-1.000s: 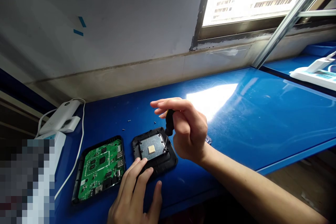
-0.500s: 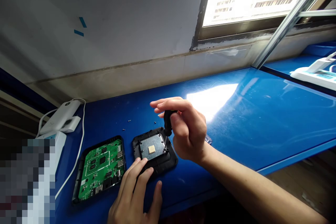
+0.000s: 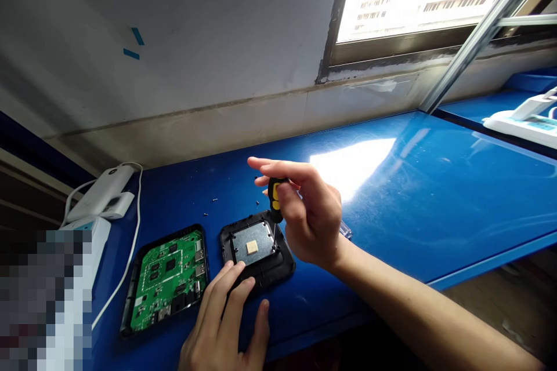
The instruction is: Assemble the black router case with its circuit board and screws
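Note:
My right hand (image 3: 310, 219) grips a small screwdriver (image 3: 274, 200) with a black and yellow handle, its tip down at the right edge of a black cover (image 3: 256, 251). The cover lies open side up with a grey metal plate (image 3: 253, 241) and a small tan pad in its middle. My left hand (image 3: 226, 324) rests flat, with fingertips pressing on the cover's near edge. To the left lies the other black shell holding a green circuit board (image 3: 167, 278).
All rests on a glossy blue bench (image 3: 391, 197) under a window. Tiny screws (image 3: 214, 200) lie behind the cover. A white charger (image 3: 102, 192) with cable sits far left, a white power strip (image 3: 524, 122) far right. A blurred patch covers the lower left.
My right hand has turned the screwdriver handle, so its yellow mark now shows, and has risen slightly. My left hand and the cover have stayed put.

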### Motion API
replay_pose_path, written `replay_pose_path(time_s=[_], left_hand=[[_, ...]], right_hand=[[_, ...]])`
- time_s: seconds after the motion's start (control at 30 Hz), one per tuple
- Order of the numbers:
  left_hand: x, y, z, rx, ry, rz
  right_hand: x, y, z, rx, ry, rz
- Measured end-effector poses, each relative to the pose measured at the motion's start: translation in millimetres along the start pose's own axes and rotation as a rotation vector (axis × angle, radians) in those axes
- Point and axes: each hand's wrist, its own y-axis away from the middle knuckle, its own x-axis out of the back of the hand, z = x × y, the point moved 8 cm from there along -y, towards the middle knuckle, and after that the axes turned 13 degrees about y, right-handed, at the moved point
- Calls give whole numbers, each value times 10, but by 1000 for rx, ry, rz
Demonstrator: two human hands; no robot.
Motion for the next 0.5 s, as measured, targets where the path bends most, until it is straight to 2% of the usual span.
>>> replay_pose_path(time_s=[0.13,0.27,0.5], left_hand=[[-5,16,-7,9,-11,6],[-9,7,-6,9,-12,-7],[-3,-1,8,-12,4,6]], right_hand=[[44,-54,-79,77,72,40],[82,-73,-61,29,133,103],[-15,27,17,-14,-29,-19]])
